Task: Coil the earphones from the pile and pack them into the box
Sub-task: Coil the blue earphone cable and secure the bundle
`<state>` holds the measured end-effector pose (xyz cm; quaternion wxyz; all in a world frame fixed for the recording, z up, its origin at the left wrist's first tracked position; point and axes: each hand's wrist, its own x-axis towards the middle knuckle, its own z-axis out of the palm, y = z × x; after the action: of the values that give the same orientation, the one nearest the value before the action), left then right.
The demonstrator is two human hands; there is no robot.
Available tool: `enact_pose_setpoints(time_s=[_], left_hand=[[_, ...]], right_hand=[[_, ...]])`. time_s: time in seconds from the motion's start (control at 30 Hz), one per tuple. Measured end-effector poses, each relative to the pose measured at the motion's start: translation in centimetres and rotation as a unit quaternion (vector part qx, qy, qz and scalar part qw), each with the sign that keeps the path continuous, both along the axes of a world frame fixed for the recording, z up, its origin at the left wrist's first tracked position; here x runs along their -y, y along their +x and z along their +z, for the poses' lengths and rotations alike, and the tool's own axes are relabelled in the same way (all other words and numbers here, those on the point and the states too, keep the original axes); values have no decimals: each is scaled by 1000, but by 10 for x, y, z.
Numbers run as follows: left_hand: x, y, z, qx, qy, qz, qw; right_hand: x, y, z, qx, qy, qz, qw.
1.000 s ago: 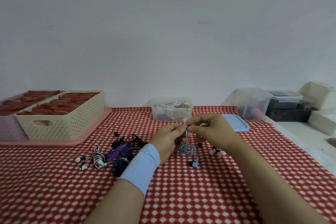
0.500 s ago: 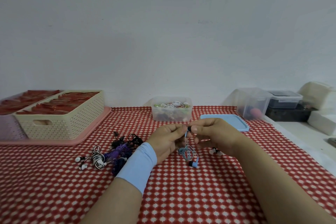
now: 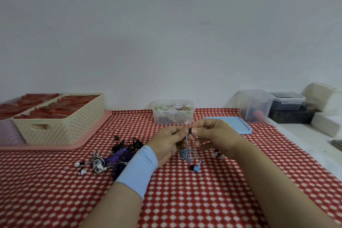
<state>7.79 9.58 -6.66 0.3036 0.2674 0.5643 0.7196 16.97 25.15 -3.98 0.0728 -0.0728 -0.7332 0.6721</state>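
Blue earphones hang as a loose tangle between my hands above the red checked cloth, with one bud resting on it. My right hand pinches the other black-tipped bud at the top. My left hand, with a light blue wrist sleeve, holds the cord just beside it. The pile of earphones, black, purple and striped white, lies to the left. The clear box with coiled earphones stands behind my hands.
The box's blue lid lies to the right of it. A cream basket on a pink tray stands at the left. Clear and dark containers crowd the back right. A small white-and-black earphone lies under my right wrist.
The tangle of blue cord has dropped lower and hangs looser, and my right hand now shows the black-tipped bud pinched at its fingertips. Both hands have stayed nearly in place.
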Motion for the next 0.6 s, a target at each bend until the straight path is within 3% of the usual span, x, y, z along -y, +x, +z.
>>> enact_pose_setpoints(time_s=[0.3,0.6], left_hand=[[2,-5,0,-15,-15,44,999],[2,-1,1,-43,-27,59,997]], right_hand=[[-3,-2,-3,-45,38,-99,993],[-1,-2,-4,-85,142,-70,984]])
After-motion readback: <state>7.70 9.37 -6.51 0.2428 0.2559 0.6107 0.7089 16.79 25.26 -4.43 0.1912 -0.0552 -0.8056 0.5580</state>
